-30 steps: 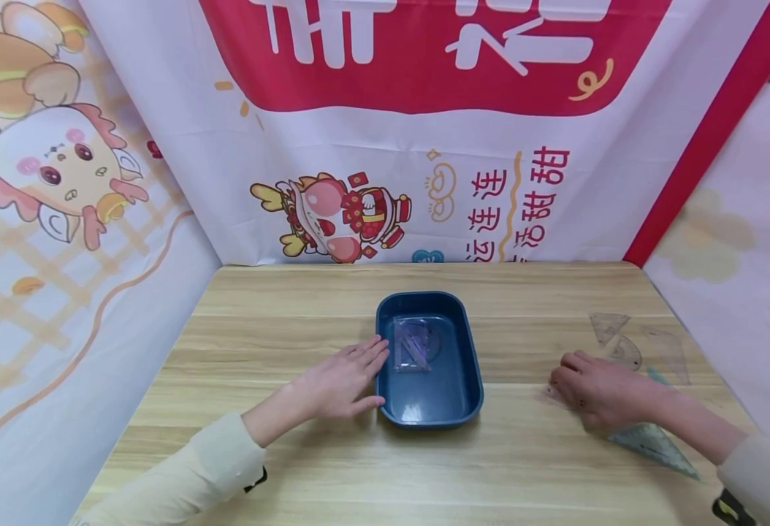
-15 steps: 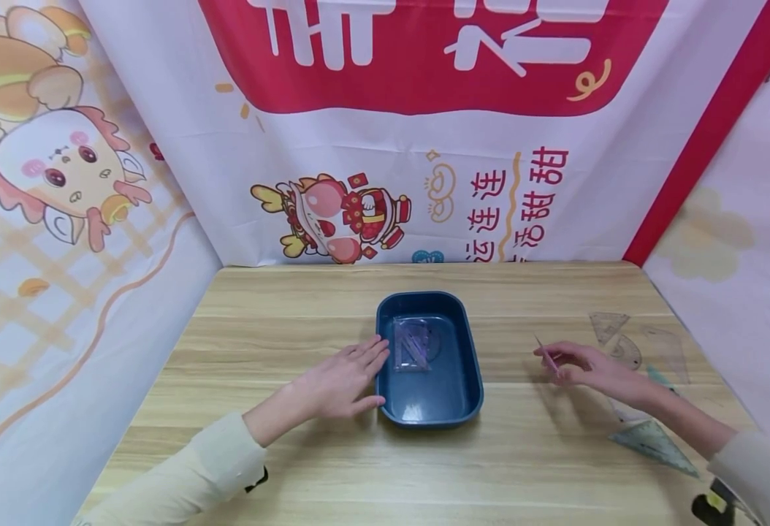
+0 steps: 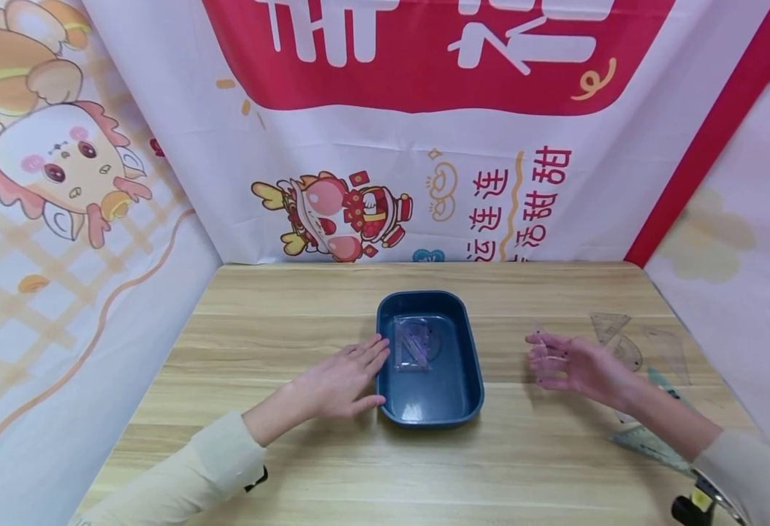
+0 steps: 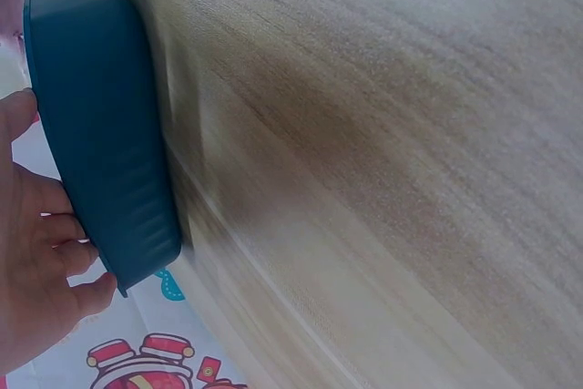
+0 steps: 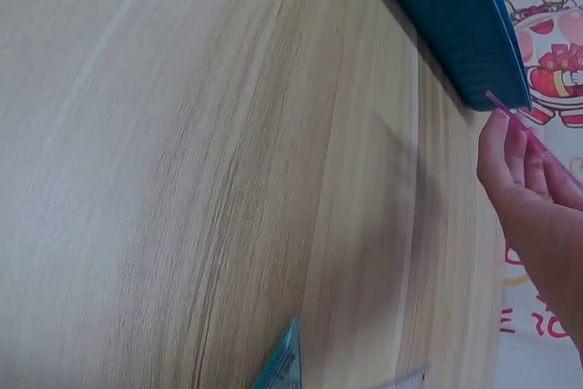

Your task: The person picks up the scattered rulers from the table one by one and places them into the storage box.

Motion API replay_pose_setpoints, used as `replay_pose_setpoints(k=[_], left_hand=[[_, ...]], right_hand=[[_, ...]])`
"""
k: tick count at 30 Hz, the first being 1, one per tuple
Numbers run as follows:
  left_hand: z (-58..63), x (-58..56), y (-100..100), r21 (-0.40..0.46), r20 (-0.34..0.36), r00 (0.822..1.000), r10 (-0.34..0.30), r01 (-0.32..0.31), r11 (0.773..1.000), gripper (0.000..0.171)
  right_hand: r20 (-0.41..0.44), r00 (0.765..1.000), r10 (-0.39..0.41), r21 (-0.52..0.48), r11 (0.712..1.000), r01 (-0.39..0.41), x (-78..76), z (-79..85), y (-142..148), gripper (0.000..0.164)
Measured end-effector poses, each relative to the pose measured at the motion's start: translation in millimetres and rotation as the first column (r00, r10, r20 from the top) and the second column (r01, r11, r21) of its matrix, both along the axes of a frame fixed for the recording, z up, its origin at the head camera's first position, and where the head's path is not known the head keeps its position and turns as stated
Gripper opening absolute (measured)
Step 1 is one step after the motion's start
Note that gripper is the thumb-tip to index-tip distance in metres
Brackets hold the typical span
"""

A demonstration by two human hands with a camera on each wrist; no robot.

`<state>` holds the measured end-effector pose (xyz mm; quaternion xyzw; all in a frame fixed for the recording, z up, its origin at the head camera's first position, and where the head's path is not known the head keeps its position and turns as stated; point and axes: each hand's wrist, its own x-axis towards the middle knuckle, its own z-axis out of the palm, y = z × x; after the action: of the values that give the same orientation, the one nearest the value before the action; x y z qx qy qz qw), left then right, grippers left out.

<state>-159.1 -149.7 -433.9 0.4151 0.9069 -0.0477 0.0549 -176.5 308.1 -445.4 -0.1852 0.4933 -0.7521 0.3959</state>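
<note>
Across the table (image 3: 273,314): by the left hand (image 3: 347,380), fingers extended, a blue tray (image 3: 436,400) is touched at the rim; inside, purplish tools (image 3: 411,351) are contained; a pink piece (image 3: 546,357) is pinched by the right hand (image 3: 581,365); triangles (image 3: 608,326) and a protractor (image 3: 628,352) are laid farther right.

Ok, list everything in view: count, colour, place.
Table: one, wood-grain, lower head view.
Tray: one, dark blue, mid-table.
Pieces in tray: count unclear, clear purplish, overlapping at its left.
Held piece: one, pinkish clear, in right hand.
Triangle: one, clear, right of tray.
Protractor: one, clear, by the triangle.
Outer piece: one, clear, near table's right edge.
Teal piece: one, teal, by right forearm.
Sliver: one, pale, mostly hidden by forearm.
Set square: one, greenish, partly behind forearm.
Printed sheets: three, mostly white, behind and beside.
Sleeves: two, cream, lower left and right.
Wrist devices: two, partly black, at sleeves.
Hands: two, bare; left hand touching tray, right hand right of it.
</note>
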Motion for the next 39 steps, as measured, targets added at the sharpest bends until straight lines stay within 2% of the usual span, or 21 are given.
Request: replay_pose_setpoints(k=[2, 4, 7, 10, 18, 20, 26, 31, 39], left_hand=[[-0.3, -0.3, 0, 0.001, 0.003, 1.0, 0.003, -0.003, 1.0, 0.08], [-0.6, -0.6, 0, 0.004, 0.005, 1.0, 0.004, -0.004, 1.0, 0.08], [-1.0, -0.8, -1, 0.006, 0.009, 1.0, 0.007, -0.007, 1.0, 0.079], [-1.0, -0.7, -1, 0.008, 0.015, 1.0, 0.013, -0.013, 1.0, 0.08], [0.2, 0.7, 0, 0.002, 0.017, 1.0, 0.02, -0.02, 1.0, 0.081], [0.1, 0.5, 0, 0.003, 0.016, 1.0, 0.02, -0.02, 1.0, 0.08], [1.7, 0.9, 0, 0.003, 0.016, 1.0, 0.02, -0.02, 1.0, 0.081], [1.8, 0.0, 0, 0.004, 0.023, 1.0, 0.019, -0.019, 1.0, 0.081], [1.0, -0.4, -1, 0.002, 0.026, 0.999, 0.019, -0.019, 1.0, 0.081]], right_hand=[[-0.023, 0.998, -0.056, 0.105, 0.993, 0.058, 1.5, 0.2, -4, 0.045], [-0.052, 0.992, -0.114, 0.226, 0.966, 0.123, 3.4, 0.4, -9, 0.042], [-0.069, 0.982, -0.173, 0.331, 0.925, 0.186, 5.4, 0.5, -14, 0.052], [-0.064, 0.978, -0.2, 0.369, 0.906, 0.209, 6.2, 1.1, -17, 0.06], [-0.044, 0.972, -0.231, 0.423, 0.877, 0.228, 3.4, 4.6, -23, 0.057], [-0.035, 0.973, -0.228, 0.423, 0.879, 0.221, 2.4, 6.1, -25, 0.056], [0.014, 0.982, -0.19, 0.376, 0.911, 0.171, 1.0, 11.8, -29, 0.054], [0.054, 0.985, -0.166, 0.352, 0.926, 0.136, -0.7, 17.2, -32, 0.05], [0.008, 0.992, -0.126, 0.325, 0.939, 0.116, -5.0, 26.0, -44, 0.038]])
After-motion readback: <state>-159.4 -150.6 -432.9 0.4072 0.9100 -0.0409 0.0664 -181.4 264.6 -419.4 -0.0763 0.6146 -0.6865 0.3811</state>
